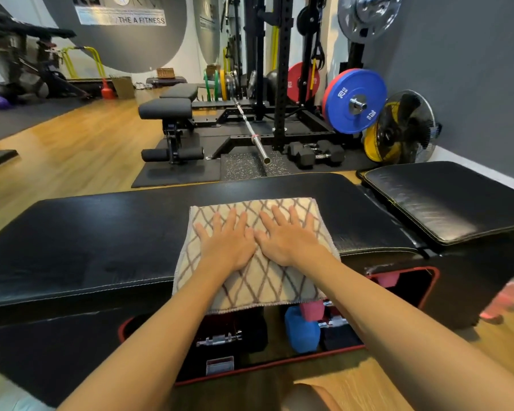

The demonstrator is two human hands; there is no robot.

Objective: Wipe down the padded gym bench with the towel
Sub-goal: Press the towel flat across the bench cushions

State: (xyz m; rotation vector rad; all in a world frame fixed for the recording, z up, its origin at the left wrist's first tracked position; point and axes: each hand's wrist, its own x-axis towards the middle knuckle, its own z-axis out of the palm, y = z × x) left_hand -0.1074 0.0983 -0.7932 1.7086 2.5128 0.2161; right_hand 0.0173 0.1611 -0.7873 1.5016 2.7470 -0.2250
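Two "20" plates (356, 101); "THE A FITNESS" sign (141, 20)

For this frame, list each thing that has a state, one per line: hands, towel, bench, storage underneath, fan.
left hand: flat, fingers spread, pressing on towel
right hand: flat, fingers spread, pressing on towel
towel: spread on the pad, near edge hanging over the front
padded gym bench: flat, towel across its middle
storage compartment: open, dumbbells inside
floor fan: blades look still

Two bare forearms — no sleeves, watch or rings — left hand (226, 243) and right hand (288, 241) ungloved.
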